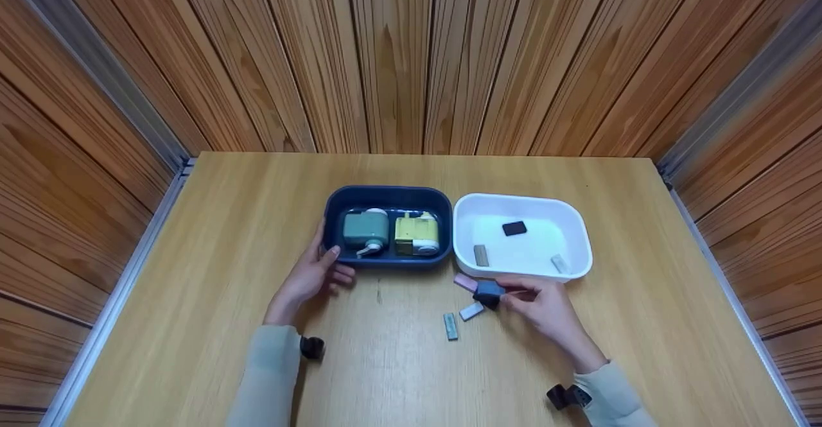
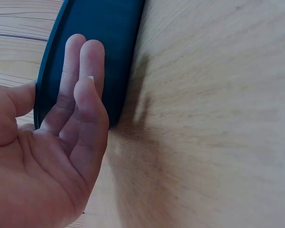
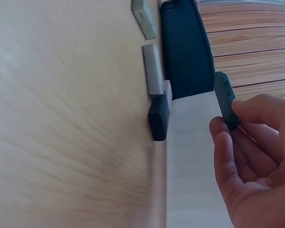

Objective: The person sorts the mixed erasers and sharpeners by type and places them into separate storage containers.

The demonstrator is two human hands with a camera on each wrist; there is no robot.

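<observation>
My left hand (image 1: 308, 279) is at the near left corner of a dark blue tub (image 1: 388, 262), thumb at its rim. In the left wrist view, several fingers (image 2: 91, 61) lie nearly straight in front of the tub's wall. Inside the tub sit a green pencil-sharpener-like device (image 1: 366, 228) and a yellow one (image 1: 411, 226). My right hand (image 1: 546, 302) pinches a small dark blue-green block (image 3: 224, 95) between thumb and fingers, by the white tub's near edge. Another dark block (image 3: 158, 118) lies on the table, overlapped by the held one in the head view.
Right of the blue tub, a white tub (image 1: 552, 266) holds a black block (image 1: 514, 228), a grey-brown block (image 1: 481, 255) and a pale block (image 1: 559, 264). Pink (image 1: 465, 282), pale (image 1: 471, 311) and teal (image 1: 451, 327) blocks lie on the table. Wooden walls surround it.
</observation>
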